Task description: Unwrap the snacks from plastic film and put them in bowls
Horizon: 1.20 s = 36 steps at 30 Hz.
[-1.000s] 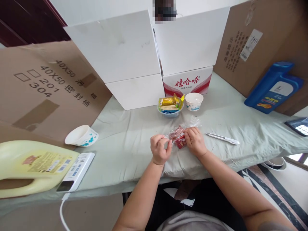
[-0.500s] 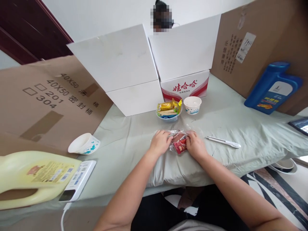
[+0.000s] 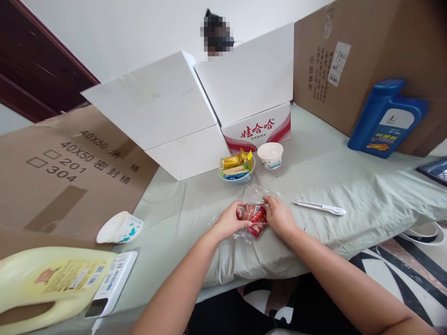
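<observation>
A clear plastic bag (image 3: 259, 191) with red snack packets (image 3: 257, 222) inside lies on the cloth-covered table between my hands. My left hand (image 3: 231, 220) grips the bag's left side, thumb below and curled fingers above. On the other side, my right hand (image 3: 278, 215) has its fingers closed on the bag's right edge, beside the packets. Beyond the bag stands a clear bowl (image 3: 240, 178) holding yellow-wrapped snacks (image 3: 232, 161), thin wooden sticks and a blue packet. A white paper cup (image 3: 270, 156) is just right of that bowl.
A slim white tool (image 3: 319, 207) lies right of my right hand. White boxes (image 3: 256, 79) and brown cartons (image 3: 63, 172) wall the table. Left are a tipped paper cup (image 3: 120, 228), a yellow jug (image 3: 52, 274) and a white power strip (image 3: 117, 284); far right, a blue bottle (image 3: 387, 118).
The camera view has turned, shifting the scene. My left thumb has spread from the fingers and lies along the bag's lower side; the bag's top film stands more raised between my hands.
</observation>
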Each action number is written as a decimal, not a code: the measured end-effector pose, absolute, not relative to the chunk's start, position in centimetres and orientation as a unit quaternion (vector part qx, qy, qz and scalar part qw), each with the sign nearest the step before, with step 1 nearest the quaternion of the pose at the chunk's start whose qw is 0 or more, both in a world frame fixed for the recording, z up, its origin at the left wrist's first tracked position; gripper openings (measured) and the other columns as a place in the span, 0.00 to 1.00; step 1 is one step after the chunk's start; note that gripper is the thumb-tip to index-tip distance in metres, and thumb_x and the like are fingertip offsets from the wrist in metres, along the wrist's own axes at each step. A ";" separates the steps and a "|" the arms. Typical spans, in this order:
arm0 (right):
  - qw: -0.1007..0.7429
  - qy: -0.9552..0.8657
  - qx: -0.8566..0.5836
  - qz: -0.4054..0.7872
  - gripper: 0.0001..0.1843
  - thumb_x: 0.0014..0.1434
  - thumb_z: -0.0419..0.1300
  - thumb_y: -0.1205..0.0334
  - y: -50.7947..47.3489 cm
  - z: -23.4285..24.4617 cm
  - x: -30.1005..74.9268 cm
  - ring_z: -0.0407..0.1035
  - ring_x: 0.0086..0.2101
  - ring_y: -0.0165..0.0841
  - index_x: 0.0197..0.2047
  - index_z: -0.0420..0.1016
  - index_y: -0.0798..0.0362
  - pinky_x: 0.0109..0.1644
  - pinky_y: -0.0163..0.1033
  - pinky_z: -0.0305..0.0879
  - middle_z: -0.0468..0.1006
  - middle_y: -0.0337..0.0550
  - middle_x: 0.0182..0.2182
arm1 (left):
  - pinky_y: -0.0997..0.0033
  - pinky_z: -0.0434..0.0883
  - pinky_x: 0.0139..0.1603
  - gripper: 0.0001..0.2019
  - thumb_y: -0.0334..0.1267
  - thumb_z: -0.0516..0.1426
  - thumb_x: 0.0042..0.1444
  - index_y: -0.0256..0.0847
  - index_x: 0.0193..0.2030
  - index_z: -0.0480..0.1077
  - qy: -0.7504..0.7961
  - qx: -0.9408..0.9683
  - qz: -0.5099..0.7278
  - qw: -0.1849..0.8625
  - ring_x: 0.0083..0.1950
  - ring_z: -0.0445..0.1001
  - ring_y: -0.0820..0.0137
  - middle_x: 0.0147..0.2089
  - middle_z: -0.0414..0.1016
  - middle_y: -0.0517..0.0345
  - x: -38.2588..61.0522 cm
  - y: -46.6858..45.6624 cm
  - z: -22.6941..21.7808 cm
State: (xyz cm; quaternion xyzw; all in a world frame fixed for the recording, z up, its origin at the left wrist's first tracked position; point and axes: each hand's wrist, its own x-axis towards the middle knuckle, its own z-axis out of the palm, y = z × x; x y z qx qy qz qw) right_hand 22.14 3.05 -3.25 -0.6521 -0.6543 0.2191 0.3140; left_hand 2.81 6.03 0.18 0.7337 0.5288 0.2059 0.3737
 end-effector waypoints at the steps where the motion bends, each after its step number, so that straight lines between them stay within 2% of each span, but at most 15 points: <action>1: 0.301 -0.663 -0.649 0.221 0.19 0.66 0.47 0.67 3.0 -3.1 22.2 0.73 0.46 0.38 0.55 0.70 0.54 0.49 0.40 0.66 0.78 0.50 0.50 | 0.67 0.71 0.35 0.25 0.36 0.68 0.42 0.40 0.48 0.68 0.526 0.725 0.216 0.389 0.31 0.74 0.69 0.31 0.73 0.63 2.7 6.1 0.1; 3: 0.285 -0.689 -0.629 0.220 0.17 0.66 0.47 0.66 2.8 -3.0 22.2 0.74 0.45 0.37 0.52 0.72 0.53 0.47 0.39 0.65 0.78 0.49 0.48 | 0.67 0.72 0.39 0.22 0.37 0.67 0.45 0.40 0.48 0.68 0.517 0.721 0.244 0.391 0.36 0.75 0.68 0.37 0.75 0.58 3.2 6.1 0.0; 5: 0.286 -0.710 -0.603 0.225 0.16 0.66 0.48 0.68 2.7 -2.9 22.2 0.73 0.44 0.36 0.50 0.73 0.53 0.47 0.38 0.65 0.78 0.48 0.46 | 0.64 0.73 0.43 0.25 0.37 0.67 0.45 0.41 0.51 0.68 0.523 0.728 0.251 0.366 0.40 0.76 0.66 0.42 0.76 0.54 4.1 6.0 -0.1; 7: 0.292 -0.710 -0.594 0.240 0.16 0.64 0.48 0.71 2.6 -2.9 22.2 0.73 0.44 0.35 0.50 0.73 0.54 0.47 0.37 0.64 0.78 0.48 0.45 | 0.61 0.73 0.45 0.29 0.36 0.69 0.42 0.43 0.53 0.68 0.538 0.743 0.233 0.323 0.43 0.76 0.63 0.43 0.76 0.54 5.1 6.0 -0.1; 10: 0.287 -0.688 -0.618 0.250 0.18 0.62 0.49 0.73 2.8 -2.9 22.0 0.73 0.45 0.37 0.52 0.71 0.55 0.47 0.38 0.64 0.78 0.50 0.46 | 0.59 0.74 0.48 0.26 0.34 0.69 0.40 0.44 0.49 0.73 0.528 0.777 0.199 0.280 0.45 0.76 0.61 0.44 0.74 0.53 5.6 5.7 0.3; 14: 0.264 -0.686 -0.640 0.224 0.17 0.62 0.51 0.69 2.9 -2.9 21.8 0.73 0.44 0.40 0.54 0.70 0.57 0.45 0.39 0.64 0.77 0.53 0.47 | 0.62 0.74 0.49 0.22 0.31 0.67 0.44 0.50 0.47 0.77 0.478 0.816 0.159 0.282 0.43 0.75 0.65 0.42 0.70 0.57 4.3 4.4 1.8; 18: 0.233 -0.704 -0.639 0.207 0.18 0.62 0.51 0.71 2.8 -2.9 21.7 0.74 0.41 0.39 0.54 0.70 0.56 0.41 0.38 0.64 0.76 0.53 0.46 | 0.63 0.73 0.53 0.25 0.28 0.64 0.47 0.52 0.53 0.74 0.469 0.811 0.168 0.308 0.48 0.75 0.65 0.46 0.69 0.56 2.5 2.3 2.9; 21: 0.222 -0.717 -0.631 0.196 0.18 0.62 0.48 0.73 2.7 -3.0 21.7 0.74 0.39 0.39 0.52 0.71 0.55 0.38 0.39 0.64 0.75 0.52 0.46 | 0.59 0.70 0.59 0.27 0.28 0.66 0.44 0.51 0.52 0.72 0.472 0.806 0.179 0.309 0.56 0.71 0.61 0.52 0.68 0.54 2.3 0.9 2.4; 24: 0.212 -0.728 -0.624 0.186 0.15 0.62 0.50 0.70 2.6 -3.1 21.7 0.74 0.37 0.39 0.48 0.73 0.55 0.36 0.40 0.64 0.75 0.52 0.46 | 0.54 0.68 0.62 0.33 0.34 0.71 0.37 0.51 0.54 0.71 0.485 0.805 0.153 0.305 0.62 0.67 0.55 0.62 0.60 0.50 3.2 -0.1 1.3; 25: 0.208 -0.732 -0.623 0.184 0.14 0.62 0.50 0.69 2.6 -3.1 21.8 0.74 0.36 0.38 0.47 0.73 0.55 0.36 0.39 0.64 0.75 0.53 0.46 | 0.53 0.68 0.62 0.34 0.35 0.71 0.37 0.51 0.55 0.70 0.495 0.801 0.145 0.304 0.62 0.67 0.55 0.64 0.57 0.49 3.5 -0.4 1.0; 27: 0.204 -0.736 -0.620 0.179 0.13 0.62 0.51 0.69 2.5 -3.1 21.8 0.73 0.35 0.37 0.46 0.73 0.55 0.36 0.39 0.64 0.75 0.52 0.45 | 0.53 0.69 0.61 0.31 0.35 0.70 0.40 0.52 0.54 0.71 0.502 0.794 0.157 0.306 0.61 0.69 0.56 0.65 0.56 0.50 4.0 -0.6 0.7; 31: 0.201 -0.731 -0.629 0.171 0.14 0.62 0.49 0.71 2.5 -3.0 21.8 0.73 0.36 0.37 0.45 0.74 0.54 0.35 0.38 0.63 0.75 0.51 0.44 | 0.55 0.70 0.58 0.20 0.36 0.66 0.47 0.48 0.48 0.72 0.449 0.766 0.275 0.367 0.57 0.71 0.59 0.57 0.67 0.51 2.9 0.0 2.1; 34: 0.193 -0.732 -0.629 0.179 0.15 0.64 0.47 0.70 2.5 -3.0 21.8 0.73 0.37 0.36 0.45 0.74 0.53 0.35 0.38 0.63 0.74 0.50 0.47 | 0.57 0.77 0.46 0.23 0.44 0.66 0.49 0.46 0.50 0.66 0.452 0.659 0.413 0.436 0.47 0.76 0.61 0.51 0.73 0.51 1.2 2.1 4.6; 36: 0.185 -0.733 -0.628 0.185 0.15 0.65 0.46 0.68 2.5 -3.0 21.7 0.73 0.37 0.35 0.46 0.74 0.53 0.34 0.37 0.63 0.73 0.50 0.49 | 0.60 0.78 0.40 0.27 0.46 0.67 0.47 0.45 0.51 0.63 0.483 0.597 0.503 0.398 0.43 0.77 0.64 0.49 0.74 0.53 0.6 4.6 6.6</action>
